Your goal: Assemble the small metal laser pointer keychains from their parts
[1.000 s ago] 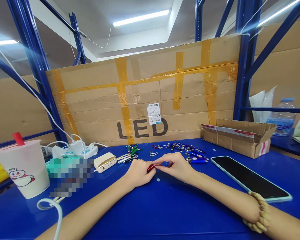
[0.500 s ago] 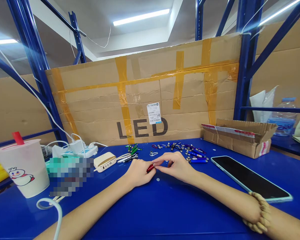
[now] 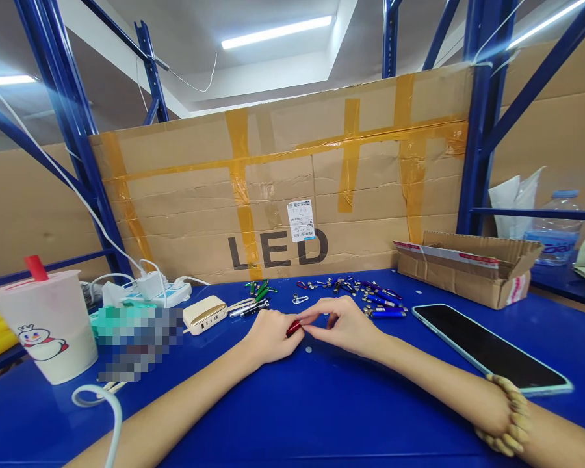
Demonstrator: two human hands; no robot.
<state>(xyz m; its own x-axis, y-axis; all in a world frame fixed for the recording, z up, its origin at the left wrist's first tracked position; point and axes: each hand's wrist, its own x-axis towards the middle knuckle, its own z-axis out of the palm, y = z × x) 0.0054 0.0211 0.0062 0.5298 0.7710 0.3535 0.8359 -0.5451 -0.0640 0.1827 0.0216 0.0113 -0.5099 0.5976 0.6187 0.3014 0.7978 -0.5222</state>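
Note:
My left hand (image 3: 273,337) is closed around a small shiny red tube (image 3: 293,328), and only part of it shows between the fingers. At the tube's right end, my right hand (image 3: 341,328) pinches with thumb and forefinger; any tiny part between those fingertips is hidden. Just beyond the hands lies a small silver clip (image 3: 300,299). Blue tubes (image 3: 387,313) and several small metal pieces (image 3: 341,286) are scattered behind my right hand. Green tubes (image 3: 262,290) and silver tubes (image 3: 248,308) lie behind my left hand.
A cream power bank (image 3: 205,316), a power strip (image 3: 175,296) and a drink cup (image 3: 53,331) stand on the left of the blue table (image 3: 283,416). To the right are a phone (image 3: 487,348) and an open cardboard box (image 3: 461,273). A large cardboard sheet (image 3: 190,214) closes off the back.

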